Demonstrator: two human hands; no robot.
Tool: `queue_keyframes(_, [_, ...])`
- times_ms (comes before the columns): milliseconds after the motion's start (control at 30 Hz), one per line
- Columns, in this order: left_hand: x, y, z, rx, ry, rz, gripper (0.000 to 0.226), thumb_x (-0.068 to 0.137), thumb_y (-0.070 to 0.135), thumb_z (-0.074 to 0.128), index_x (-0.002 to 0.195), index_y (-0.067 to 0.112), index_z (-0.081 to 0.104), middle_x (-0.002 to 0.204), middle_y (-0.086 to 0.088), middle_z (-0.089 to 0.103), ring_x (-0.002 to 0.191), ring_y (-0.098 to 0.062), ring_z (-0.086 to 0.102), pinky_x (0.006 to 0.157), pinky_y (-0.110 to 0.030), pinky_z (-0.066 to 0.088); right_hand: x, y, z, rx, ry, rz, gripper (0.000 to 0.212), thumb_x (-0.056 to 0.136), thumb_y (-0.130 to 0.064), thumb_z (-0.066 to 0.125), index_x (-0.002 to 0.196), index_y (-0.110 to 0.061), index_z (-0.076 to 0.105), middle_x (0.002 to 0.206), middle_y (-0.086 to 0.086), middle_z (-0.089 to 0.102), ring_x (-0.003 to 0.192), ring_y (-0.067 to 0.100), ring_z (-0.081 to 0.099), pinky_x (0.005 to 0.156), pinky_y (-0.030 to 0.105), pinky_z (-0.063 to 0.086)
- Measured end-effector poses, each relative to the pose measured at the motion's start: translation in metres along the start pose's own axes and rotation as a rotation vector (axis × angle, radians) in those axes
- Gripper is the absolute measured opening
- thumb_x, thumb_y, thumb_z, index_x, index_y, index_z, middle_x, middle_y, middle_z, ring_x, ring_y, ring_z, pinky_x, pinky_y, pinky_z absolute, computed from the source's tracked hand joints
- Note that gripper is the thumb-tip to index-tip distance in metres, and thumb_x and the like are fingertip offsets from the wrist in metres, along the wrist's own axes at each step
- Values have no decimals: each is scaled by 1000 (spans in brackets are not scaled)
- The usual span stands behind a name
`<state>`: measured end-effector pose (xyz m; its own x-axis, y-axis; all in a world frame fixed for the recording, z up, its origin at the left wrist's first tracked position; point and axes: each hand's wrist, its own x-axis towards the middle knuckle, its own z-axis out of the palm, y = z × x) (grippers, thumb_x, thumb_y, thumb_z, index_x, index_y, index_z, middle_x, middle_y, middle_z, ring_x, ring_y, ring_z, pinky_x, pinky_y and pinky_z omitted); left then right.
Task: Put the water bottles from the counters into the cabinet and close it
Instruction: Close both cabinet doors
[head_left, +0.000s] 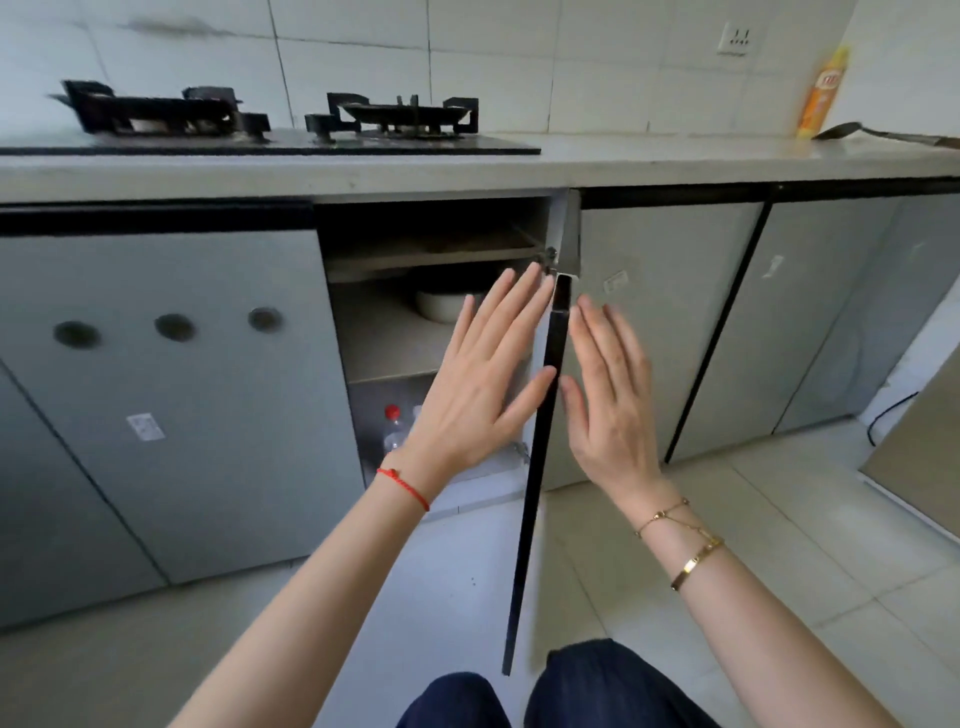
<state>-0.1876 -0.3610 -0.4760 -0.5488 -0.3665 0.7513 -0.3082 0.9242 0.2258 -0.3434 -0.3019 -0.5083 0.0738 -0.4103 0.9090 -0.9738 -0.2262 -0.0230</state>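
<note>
Cabinet door (540, 441): ajar, edge-on between your hands. Left hand (483, 379), right hand (608, 395): fingers spread flat, holding nothing. Red-capped water bottle (393, 428): upright on cabinet (384, 332) bottom shelf.

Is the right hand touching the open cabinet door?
Cannot tell. In the head view the right hand lies flat beside the cabinet door edge, but blur hides any contact or gap.

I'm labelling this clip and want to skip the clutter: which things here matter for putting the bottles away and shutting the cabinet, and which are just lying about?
Part of the job:
- red-capped water bottle on the cabinet's bottom shelf
- open cabinet door, seen edge-on
- left hand and right hand, flat on either side of it

Just lying about:
- gas stove
- orange bottle
- spatula
- bowl on the middle shelf
</note>
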Motion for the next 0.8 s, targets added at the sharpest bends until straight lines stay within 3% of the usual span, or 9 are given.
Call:
queue_keyframes(233, [-43, -40, -16, 90, 161, -299, 65, 99, 21, 49, 155, 14, 17, 164, 2, 14, 153, -14, 5, 122, -51, 18, 39, -49, 49, 86, -213, -45, 53, 103, -25, 34, 153, -14, 21, 162, -2, 19, 151, 20, 11, 119, 48, 23])
queue_keyframes(500, [-49, -92, -33, 237, 114, -497, 68, 99, 23, 41, 156, 17, 5, 165, 6, 2, 153, -14, -4, 123, -51, 13, 74, -77, 124, 161, -350, -16, 63, 100, -28, 39, 155, -19, 8, 164, -5, 6, 152, 18, 0, 120, 47, 20])
queue_keyframes(800, [-36, -156, -35, 358, 17, -647, 78, 95, 14, 44, 156, 21, -3, 165, 9, -5, 153, -22, -9, 121, -56, 15, 109, -80, 196, 172, -359, -27, 61, 102, -27, 34, 155, -21, 4, 164, -6, 2, 151, 18, -5, 123, 48, 8])
